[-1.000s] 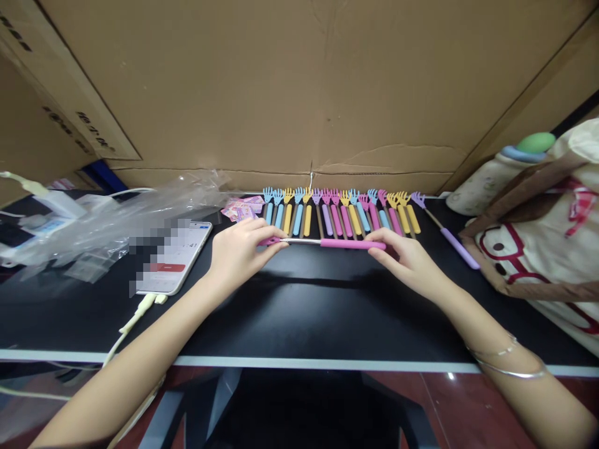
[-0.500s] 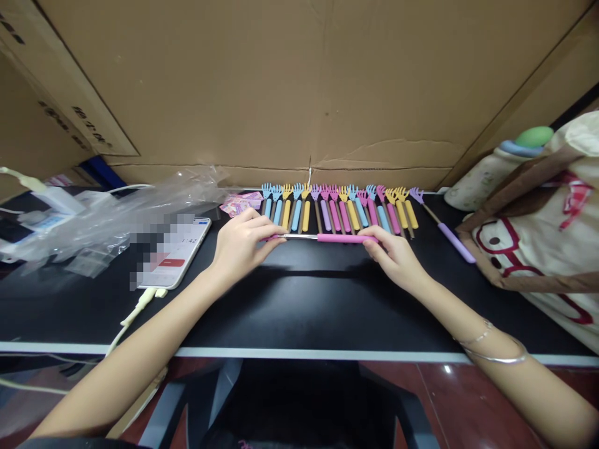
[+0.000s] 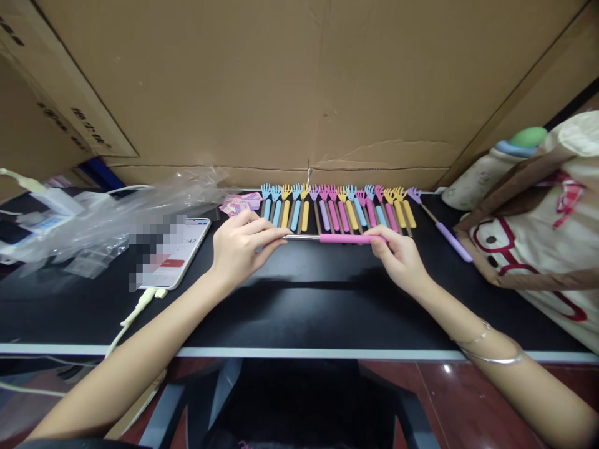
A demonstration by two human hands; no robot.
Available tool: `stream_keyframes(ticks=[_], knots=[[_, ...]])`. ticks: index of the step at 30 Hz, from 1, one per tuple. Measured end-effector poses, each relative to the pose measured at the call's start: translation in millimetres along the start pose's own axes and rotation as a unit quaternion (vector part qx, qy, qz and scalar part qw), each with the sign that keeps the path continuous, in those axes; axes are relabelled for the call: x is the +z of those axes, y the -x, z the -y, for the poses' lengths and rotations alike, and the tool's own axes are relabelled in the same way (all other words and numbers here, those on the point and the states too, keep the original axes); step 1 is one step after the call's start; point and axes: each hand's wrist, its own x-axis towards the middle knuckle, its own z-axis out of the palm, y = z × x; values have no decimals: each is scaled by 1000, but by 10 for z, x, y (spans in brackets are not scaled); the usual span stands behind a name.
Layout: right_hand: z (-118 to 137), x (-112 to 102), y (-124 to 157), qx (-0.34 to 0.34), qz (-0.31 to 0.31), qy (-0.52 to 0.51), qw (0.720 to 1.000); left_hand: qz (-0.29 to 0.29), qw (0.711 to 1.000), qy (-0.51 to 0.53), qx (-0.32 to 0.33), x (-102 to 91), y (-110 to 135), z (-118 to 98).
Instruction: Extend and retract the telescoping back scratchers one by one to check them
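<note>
Holding a pink back scratcher [image 3: 337, 238] level over the black bench [image 3: 299, 299], I see my left hand [image 3: 241, 246] pinching its metal rod end | right hand [image 3: 397, 255] gripping the pink handle | just near of the coloured scratcher row [image 3: 337, 209] | phone [image 3: 175, 252] left, tote bag [image 3: 538, 237] right.

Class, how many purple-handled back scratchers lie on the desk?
2: one purple back scratcher inside the row, another purple scratcher lying apart to its right. None looks hidden.
</note>
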Motion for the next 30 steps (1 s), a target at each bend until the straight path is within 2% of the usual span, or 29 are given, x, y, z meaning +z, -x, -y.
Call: stream_keyframes(ticks=[5, 13, 17, 24, 30], knots=[[-31, 21, 3, 23, 47, -40, 998, -29, 998, -28, 46, -1, 26, -4], [-58, 50, 1, 48, 120, -71, 989, -28, 997, -45, 63, 19, 40, -23], [-32, 52, -4, 40, 95, -47, 994, -25, 996, -50, 72, 27, -1, -25], [18, -54, -33, -24, 47, 54, 997, 38, 998, -40, 29, -24, -71, -5], [27, -118, -35, -6, 53, 39, 998, 105, 993, 25, -54, -41, -49, 11]])
